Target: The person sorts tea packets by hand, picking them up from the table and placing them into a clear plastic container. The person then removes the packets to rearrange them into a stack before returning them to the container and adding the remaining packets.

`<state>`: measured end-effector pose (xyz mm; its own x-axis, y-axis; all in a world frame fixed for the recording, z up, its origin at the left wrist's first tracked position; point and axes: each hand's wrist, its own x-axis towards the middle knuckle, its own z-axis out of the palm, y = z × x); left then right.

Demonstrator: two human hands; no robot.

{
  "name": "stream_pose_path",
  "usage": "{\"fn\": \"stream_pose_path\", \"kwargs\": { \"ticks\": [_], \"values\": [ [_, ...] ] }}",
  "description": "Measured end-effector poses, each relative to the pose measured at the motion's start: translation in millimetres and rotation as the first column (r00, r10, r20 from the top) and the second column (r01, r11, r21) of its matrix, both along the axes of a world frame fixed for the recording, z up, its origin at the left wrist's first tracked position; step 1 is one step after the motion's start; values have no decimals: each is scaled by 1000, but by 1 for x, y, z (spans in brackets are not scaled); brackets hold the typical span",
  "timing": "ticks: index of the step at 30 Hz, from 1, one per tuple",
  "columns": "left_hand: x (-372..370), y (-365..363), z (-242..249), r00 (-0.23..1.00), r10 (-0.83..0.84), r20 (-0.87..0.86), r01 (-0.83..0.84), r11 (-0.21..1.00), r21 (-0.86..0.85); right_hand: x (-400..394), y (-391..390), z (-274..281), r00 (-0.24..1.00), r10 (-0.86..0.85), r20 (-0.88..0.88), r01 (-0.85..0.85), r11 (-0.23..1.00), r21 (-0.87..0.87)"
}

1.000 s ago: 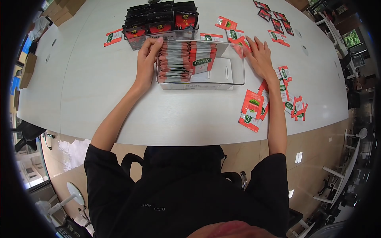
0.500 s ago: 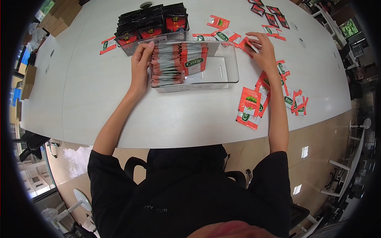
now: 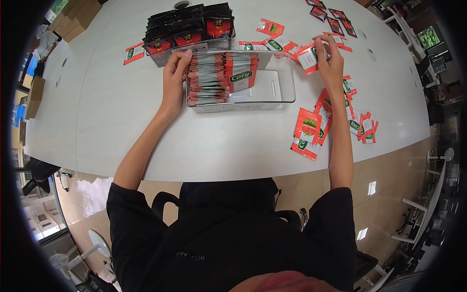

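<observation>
A clear plastic bin (image 3: 243, 107) stands on the table in front of me. Rows of red-and-silver Cozy tea sachets (image 3: 206, 78) fill its left part, with one sachet front (image 3: 242, 73) facing me beside them; the right part shows its bare bottom. My left hand (image 3: 176, 73) grips the bin's upper left corner, fingers along the rim. To the right of the bin, my right hand (image 3: 332, 61) is closed on a red Cozy tea sachet (image 3: 307, 59), raised with its printed face showing. Loose Cozy sachets (image 3: 307, 129) lie near my right forearm.
Behind the bin, a second clear container (image 3: 194, 46) holds black-and-red coffee sachets (image 3: 187, 29). More Cozy sachets (image 3: 271, 27) lie at the back, and one (image 3: 134, 53) to the left. Several small black-and-red sachets (image 3: 335, 25) lie at the far right. Cardboard boxes (image 3: 78, 17) stand at the far left.
My right hand has lifted and turned the sachet, so its white and red printed face shows now. My left hand stays on the bin.
</observation>
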<state>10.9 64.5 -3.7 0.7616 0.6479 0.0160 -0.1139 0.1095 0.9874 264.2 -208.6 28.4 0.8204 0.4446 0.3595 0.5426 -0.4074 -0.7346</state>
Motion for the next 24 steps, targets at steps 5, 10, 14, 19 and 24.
{"fn": "stream_pose_path", "kwargs": {
  "ticks": [5, 10, 14, 19, 24],
  "values": [
    [1, 0, -1, 1000, 8, -1, -8, 1000, 5, 6, -11, -3, 966, 92, 241, -50, 984, -173],
    [1, 1, -2, 1000, 9, 23, -11, 999, 52, 6, -13, -2, 951, -69, 302, 122, 980, -160],
    [1, 4, -5, 1000, -2, 11, 2, 1000, 26, -5, -6, 8, 952, -161, 259, 202, 970, -137],
    [1, 0, -1, 1000, 19, 9, -19, 999, 47, -15, 17, -13, 944, 73, 322, -135, 976, 173],
    [0, 0, -1, 1000, 6, -6, -5, 999, 44, -29, 28, -18, 963, 226, 147, -236, 970, 51]
  ]
}}
